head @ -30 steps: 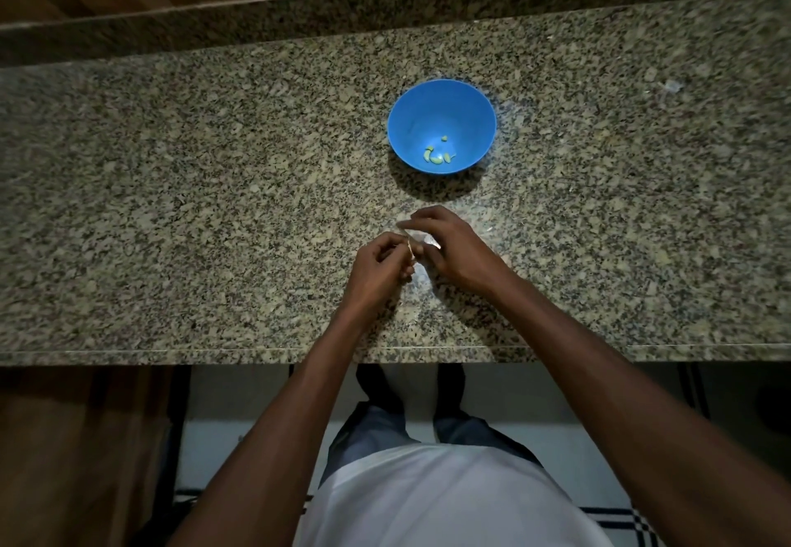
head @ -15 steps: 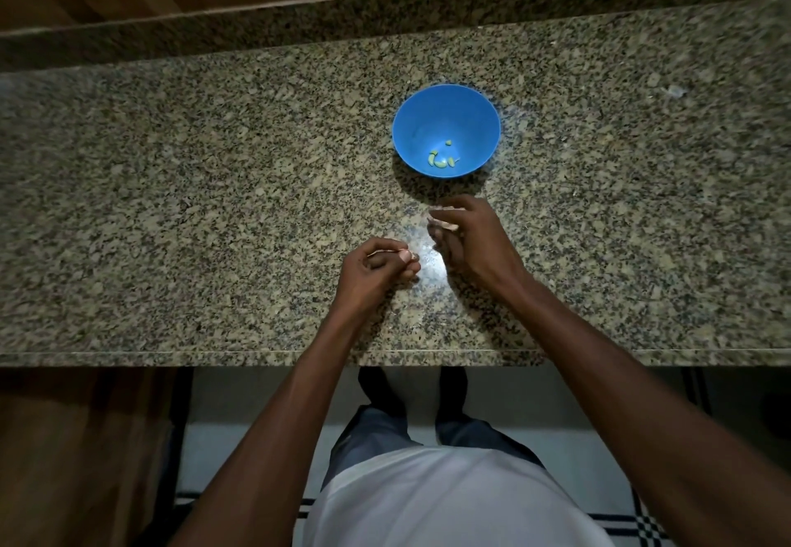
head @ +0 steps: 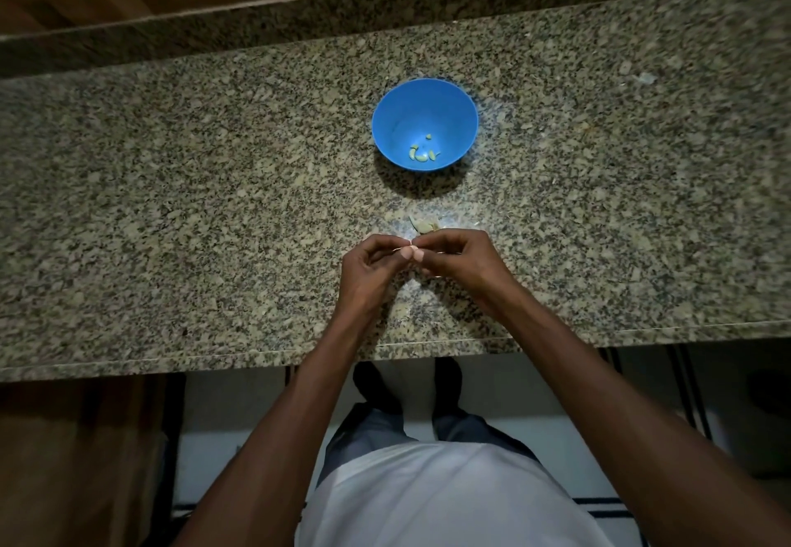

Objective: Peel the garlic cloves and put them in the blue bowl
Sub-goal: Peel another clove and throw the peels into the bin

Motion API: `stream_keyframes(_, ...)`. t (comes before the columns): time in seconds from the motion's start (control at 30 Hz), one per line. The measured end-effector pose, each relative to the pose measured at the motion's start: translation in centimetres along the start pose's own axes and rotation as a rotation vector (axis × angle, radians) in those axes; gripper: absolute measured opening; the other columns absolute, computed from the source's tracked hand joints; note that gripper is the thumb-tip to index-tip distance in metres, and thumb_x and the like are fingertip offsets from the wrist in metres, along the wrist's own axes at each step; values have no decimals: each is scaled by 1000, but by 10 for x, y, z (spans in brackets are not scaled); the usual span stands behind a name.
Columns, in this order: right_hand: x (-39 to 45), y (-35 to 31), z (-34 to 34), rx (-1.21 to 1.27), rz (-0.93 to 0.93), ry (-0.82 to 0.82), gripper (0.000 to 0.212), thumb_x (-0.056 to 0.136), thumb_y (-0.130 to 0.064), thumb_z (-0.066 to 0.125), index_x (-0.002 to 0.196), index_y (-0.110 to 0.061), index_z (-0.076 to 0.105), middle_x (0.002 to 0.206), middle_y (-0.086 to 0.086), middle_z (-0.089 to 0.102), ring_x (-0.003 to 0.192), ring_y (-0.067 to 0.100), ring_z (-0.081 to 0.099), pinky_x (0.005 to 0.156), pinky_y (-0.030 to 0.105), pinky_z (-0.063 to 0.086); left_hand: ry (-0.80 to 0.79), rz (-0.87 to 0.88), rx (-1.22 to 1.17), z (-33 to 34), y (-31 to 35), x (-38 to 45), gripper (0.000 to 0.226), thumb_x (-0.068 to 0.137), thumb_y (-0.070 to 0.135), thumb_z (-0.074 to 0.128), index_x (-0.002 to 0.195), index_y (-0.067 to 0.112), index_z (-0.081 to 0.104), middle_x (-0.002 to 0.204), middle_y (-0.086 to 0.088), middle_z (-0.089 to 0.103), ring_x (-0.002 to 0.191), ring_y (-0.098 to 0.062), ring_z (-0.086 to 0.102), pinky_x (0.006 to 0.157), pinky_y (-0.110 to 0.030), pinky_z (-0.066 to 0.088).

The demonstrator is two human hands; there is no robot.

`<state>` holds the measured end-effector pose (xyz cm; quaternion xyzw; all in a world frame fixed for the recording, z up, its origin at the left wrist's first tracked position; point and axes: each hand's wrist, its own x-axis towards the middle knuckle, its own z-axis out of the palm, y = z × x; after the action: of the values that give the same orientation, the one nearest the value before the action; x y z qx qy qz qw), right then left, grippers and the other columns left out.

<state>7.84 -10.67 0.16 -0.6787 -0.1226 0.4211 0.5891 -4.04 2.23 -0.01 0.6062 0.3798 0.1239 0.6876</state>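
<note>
A blue bowl (head: 424, 109) stands on the granite counter (head: 171, 204) with several peeled garlic cloves (head: 423, 153) at its bottom. Nearer to me, my left hand (head: 371, 269) and my right hand (head: 457, 263) meet fingertip to fingertip above the counter. Both pinch a small garlic clove (head: 411, 252), which the fingers mostly hide. A pale scrap of garlic skin (head: 423, 225) lies on the counter just beyond the hands.
The counter's front edge (head: 214, 358) runs just below my wrists. A low granite ledge (head: 257, 28) and wood behind it border the far side. A small pale scrap (head: 645, 78) lies at the far right.
My right hand dropped a piece of skin on the counter in front of the bowl and came back to my left hand. Both hands now pinch the clove together.
</note>
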Motion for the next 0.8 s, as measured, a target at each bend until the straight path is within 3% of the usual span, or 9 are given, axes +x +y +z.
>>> stream_keyframes(0.07,-2,2,1,-62,-17,18,24,86,-20,89,107,-9,82,98,5,81,93,22,79,86,40,65,3,11,27,1,0,-1,16,90,2,78,104,-5,72,103,-15,78,98,-20,77,83,-27,61)
stream_keyframes(0.2,-3,10,5,-163,-63,110,16,87,-24,87,100,-16,83,91,-1,82,86,18,79,85,47,65,46,50,114,4,-5,-2,11,90,9,81,98,5,77,99,-7,79,96,-18,77,86,-31,62)
stream_keyframes(0.3,-5,15,12,-171,-119,178,11,89,-24,86,97,-18,83,92,-5,81,87,11,78,83,44,66,133,61,141,12,-6,-8,12,89,13,82,99,7,78,93,-1,79,88,-9,77,78,-21,60)
stream_keyframes(0.47,-4,24,21,-93,-94,276,9,88,-23,86,96,-19,83,96,-5,81,92,10,77,87,43,65,231,11,-27,24,-6,-16,15,88,8,83,100,0,77,90,-6,80,88,-15,78,75,-22,60)
stream_keyframes(0.6,-5,25,19,-18,-62,220,15,87,-25,87,99,-18,83,97,0,81,94,18,79,88,47,65,190,-30,-73,20,-5,-15,15,88,5,82,101,-1,77,94,-10,80,92,-21,79,78,-29,63)
stream_keyframes(0.8,-5,12,3,-52,-23,60,22,86,-25,88,101,-10,82,95,5,82,92,21,79,90,42,64,32,-37,37,5,-5,-6,15,90,11,81,103,5,78,98,-7,80,97,-23,78,84,-34,64)
